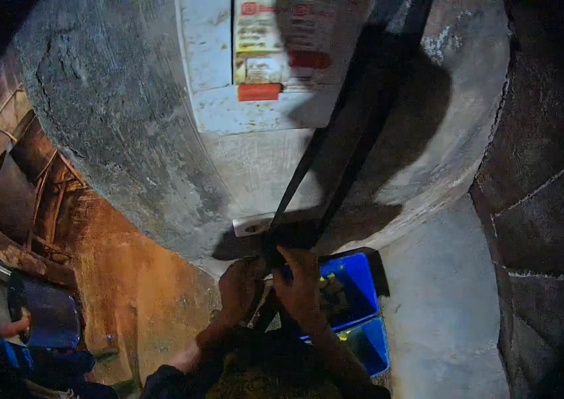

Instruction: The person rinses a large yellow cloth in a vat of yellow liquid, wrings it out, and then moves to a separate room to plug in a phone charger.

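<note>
My left hand and my right hand are close together at the lower middle, below a curved grey surface. A long black strap or cable runs down from the upper right to my fingers. The left fingers are curled around its dark lower end. My right index finger points up beside it, with the thumb below; shadow hides whether that hand grips anything. Just above the left hand is a small pale metal plate with a hole. Higher up sits a white panel bearing printed labels and a red tab.
Two blue bins with yellow items stand right of my right hand. A rust-brown surface and steel framework lie left. Another person's hand shows at lower left. Dark seamed sheeting lines the right side.
</note>
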{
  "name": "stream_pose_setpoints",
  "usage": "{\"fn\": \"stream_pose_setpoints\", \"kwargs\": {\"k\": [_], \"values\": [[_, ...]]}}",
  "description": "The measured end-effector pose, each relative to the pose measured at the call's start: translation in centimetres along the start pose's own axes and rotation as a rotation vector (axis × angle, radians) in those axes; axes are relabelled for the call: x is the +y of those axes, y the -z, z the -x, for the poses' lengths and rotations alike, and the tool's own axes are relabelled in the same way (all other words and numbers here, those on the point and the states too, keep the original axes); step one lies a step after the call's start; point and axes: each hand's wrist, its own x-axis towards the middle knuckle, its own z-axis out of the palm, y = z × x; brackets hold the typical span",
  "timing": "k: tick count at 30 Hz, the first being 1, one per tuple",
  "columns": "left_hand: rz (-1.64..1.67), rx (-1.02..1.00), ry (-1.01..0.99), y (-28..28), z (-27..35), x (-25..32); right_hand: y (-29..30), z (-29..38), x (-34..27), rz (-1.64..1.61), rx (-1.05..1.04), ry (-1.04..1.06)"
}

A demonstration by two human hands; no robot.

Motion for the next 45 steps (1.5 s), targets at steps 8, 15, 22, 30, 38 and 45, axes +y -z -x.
{"fn": "stream_pose_setpoints", "kwargs": {"k": [8,15,22,30,38,45], "values": [[0.078,-0.017,-0.223,0.6,0.1,5.3,-1.6,-1.1,3.6,0.134,-0.078,0.077],[-0.051,-0.019,0.063,-5.5,-2.4,-1.1,-2.3,-1.8,3.3,0.062,0.134,0.018],[0.227,-0.011,-0.030,-4.0,-1.9,-0.1,-0.2,0.7,8.9,0.144,0.523,-0.551],[0.328,-0.221,-0.029,-2.3,-2.9,-0.8,0.4,2.1,6.5,0.164,0.685,-0.453],[0.622,-0.397,0.170,-2.3,-3.4,0.6,1.4,5.2,5.1,0.441,-0.220,0.076],[0.575,-0.251,0.247,-4.3,-1.9,1.1,1.5,2.8,4.7,0.212,-0.173,-0.050]]}}
